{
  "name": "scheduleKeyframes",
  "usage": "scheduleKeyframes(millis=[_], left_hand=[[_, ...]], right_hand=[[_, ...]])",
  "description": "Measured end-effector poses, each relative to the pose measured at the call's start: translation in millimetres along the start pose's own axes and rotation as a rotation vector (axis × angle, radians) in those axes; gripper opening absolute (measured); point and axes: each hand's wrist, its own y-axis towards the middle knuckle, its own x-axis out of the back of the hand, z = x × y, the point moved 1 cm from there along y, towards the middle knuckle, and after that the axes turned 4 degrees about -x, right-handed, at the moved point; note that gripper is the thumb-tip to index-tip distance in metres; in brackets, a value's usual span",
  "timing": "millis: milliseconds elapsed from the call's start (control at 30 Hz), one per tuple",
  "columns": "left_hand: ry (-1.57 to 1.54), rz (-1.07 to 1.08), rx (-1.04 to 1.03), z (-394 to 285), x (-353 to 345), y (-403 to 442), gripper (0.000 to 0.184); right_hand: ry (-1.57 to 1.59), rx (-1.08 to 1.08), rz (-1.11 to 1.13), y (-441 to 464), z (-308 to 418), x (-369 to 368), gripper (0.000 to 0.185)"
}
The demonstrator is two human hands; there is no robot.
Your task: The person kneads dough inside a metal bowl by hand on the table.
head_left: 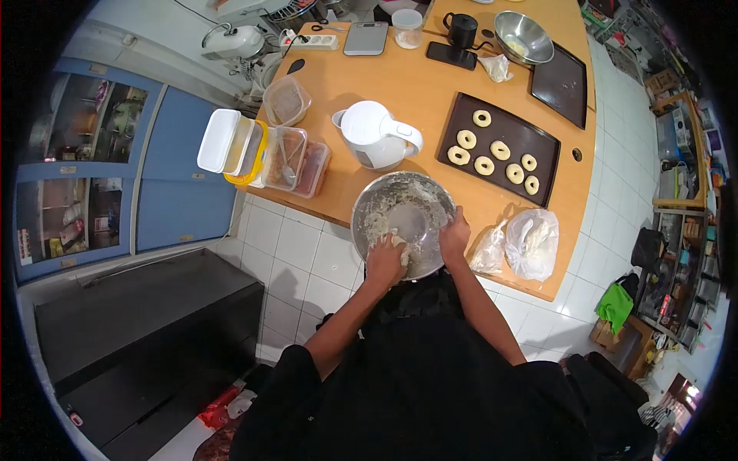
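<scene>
1. Table (419, 88): carries the work. A second dark tray (560, 84) lies by its right edge, towards the far end.
2. Tray (524, 138): close to the right edge, holding eight dough rings (493, 150). These count as shaped. They look pale and raw, so I judge any cooking as not done.
3. Bowl (419, 223): metal, overlapping the near edge in this view, left of the near right corner. Cannot tell whether the table or the body bears its weight. Sticky residue coats much of the inner wall; judged part-way through mixing, with scraps on the wall not yet gathered in.
4. Kettle (374, 131): white, just beyond the bowl, upright, untouched by either hand.
5. Bag (532, 244): clear plastic with pale contents, near the near right corner, apart from both hands.
6. Right hand (454, 233): fingers curled round the bowl's right rim, a closed hold.
7. Left hand (387, 261): inside the bowl at its near side, fingers bent and a little spread. Cannot tell how far they close, the undersides being hidden.
8. Dough (405, 252): low in the bowl's near side, under and just beside the left fingers, touching them; partly hidden. Surface looks rough, not yet smooth. Well within the rim, apart from the right hand.
</scene>
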Motion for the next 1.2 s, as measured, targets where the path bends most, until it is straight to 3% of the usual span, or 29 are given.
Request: scheduleKeyframes(millis=[67,167,367,567,700,767,867,967,1067,1200], left_hand=[[-0.065,-0.076,-0.012,12,-27,14,0.053],[-0.054,0.011,-0.074,16,-43,27,0.058],[0.066,0.001,-0.123,12,-23,28,0.056],[-0.062,-0.013,0.145,1,-55,62,0.055],[-0.058,-0.118,0.097,-2,-69,76,0.058],[-0.008,-0.07,0.046,-3,-61,86,0.059],[0.02,-0.194,0.032,1,-76,101,0.059],[-0.117,-0.226,0.104,-1,-60,115,0.06],[-0.224,-0.512,0.151,14,-88,135,0.058],[-0.407,-0.397,0.139,27,-88,139,0.057]], right_hand=[[-0.001,0.021,-0.033,0,-6,-6,0.028],[0.018,0.026,-0.043,-7,-6,-3,0.028],[0.014,0.024,-0.05,-13,-12,-7,0.029],[0.053,0.019,-0.009,-15,-6,-6,0.03],[0.005,0.023,0.004,-12,-2,-4,0.039],[0.014,0.022,0.035,-12,-1,-2,0.038],[-0.027,-0.031,0.074,-9,-2,-2,0.032],[-0.036,-0.071,0.101,-10,1,1,0.029],[-0.028,-0.059,0.096,-8,2,1,0.029],[-0.002,0.012,0.037,-13,4,3,0.028]])
